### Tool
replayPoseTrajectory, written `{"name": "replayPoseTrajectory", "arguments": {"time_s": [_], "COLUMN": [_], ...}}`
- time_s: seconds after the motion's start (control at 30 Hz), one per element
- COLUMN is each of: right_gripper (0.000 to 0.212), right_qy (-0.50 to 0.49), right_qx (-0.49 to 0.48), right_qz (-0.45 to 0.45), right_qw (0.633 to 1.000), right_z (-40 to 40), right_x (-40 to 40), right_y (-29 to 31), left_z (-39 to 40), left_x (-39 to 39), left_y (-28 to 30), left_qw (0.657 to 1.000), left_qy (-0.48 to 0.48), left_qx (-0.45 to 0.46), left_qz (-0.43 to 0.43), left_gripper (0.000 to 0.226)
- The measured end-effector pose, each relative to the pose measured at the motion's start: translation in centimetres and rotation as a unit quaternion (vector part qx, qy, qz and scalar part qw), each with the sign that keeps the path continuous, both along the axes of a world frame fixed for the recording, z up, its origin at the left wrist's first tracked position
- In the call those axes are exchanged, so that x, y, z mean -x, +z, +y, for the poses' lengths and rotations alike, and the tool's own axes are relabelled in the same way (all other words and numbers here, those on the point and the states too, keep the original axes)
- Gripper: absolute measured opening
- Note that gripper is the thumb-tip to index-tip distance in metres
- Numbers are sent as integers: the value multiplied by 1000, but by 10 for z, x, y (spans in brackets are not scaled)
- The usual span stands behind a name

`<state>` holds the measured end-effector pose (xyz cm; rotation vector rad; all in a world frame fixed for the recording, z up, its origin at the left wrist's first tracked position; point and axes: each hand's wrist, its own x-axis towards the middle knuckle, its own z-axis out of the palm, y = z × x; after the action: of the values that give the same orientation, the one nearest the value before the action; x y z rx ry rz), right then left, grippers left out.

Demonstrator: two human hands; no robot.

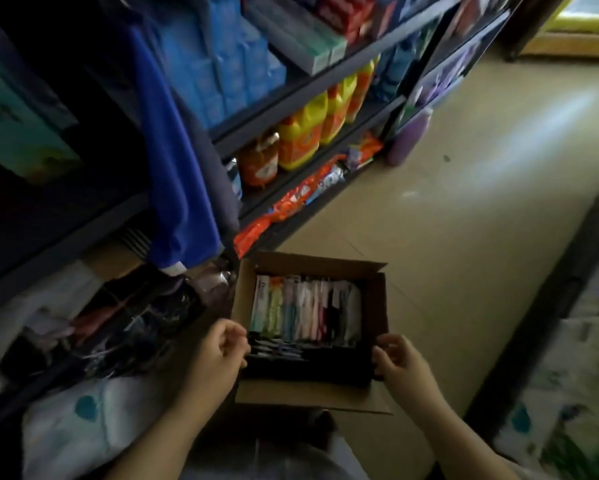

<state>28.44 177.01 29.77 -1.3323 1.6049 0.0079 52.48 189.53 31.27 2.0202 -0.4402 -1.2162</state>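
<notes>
Shop floor by shelves (325,79) — left hand (221,344), right hand (400,362) curled round cardboard box (308,396) corners; packets (305,306) inside — unpacking seemingly not begun.

Left hand (221,348) and right hand (400,362) are bare, forearms (187,407) unsleeved, garment (273,459) pale grey.

An open cardboard box (308,396) sits on the floor (464,237) beside the shelving (325,79); coloured packets (305,310) stand in a row inside; the left hand (221,348) grips its near left wall, the right hand (400,363) its near right wall; yellow and orange bottles (301,140) line a shelf beyond.
</notes>
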Motion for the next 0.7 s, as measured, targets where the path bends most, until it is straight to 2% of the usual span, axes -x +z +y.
{"name": "replayPoseTrajectory", "arguments": {"time_s": [0.13, 0.27, 0.37, 0.5, 0.6, 0.7], "right_gripper": [20, 32, 42, 62, 54, 50], "right_qy": [1, 7, 13, -9, -36, -80], "right_qx": [-66, -113, -128, -99, -52, -25], "right_qz": [32, 64, 79, 82, 49, 30], "right_qw": [997, 992, 989, 992, 997, 996], "right_z": [-17, -21, -28, -52, -76, -88], "right_x": [7, -1, -14, -26, -28, -28], "right_y": [-91, -199, -282, -393, -462, -505], "left_z": [-28, -48, -70, -106, -130, -149], "left_x": [13, 18, 20, 25, 33, 48], "left_y": [-83, -179, -265, -378, -450, -492], "left_qw": [997, 992, 989, 987, 981, 975], "left_qy": [9, -25, -56, -70, -81, -73], "left_qx": [-70, -113, -125, -135, -159, -162], "left_qz": [32, 45, 46, 58, 78, 130], "left_gripper": [16, 13, 13, 13, 54, 68]}}
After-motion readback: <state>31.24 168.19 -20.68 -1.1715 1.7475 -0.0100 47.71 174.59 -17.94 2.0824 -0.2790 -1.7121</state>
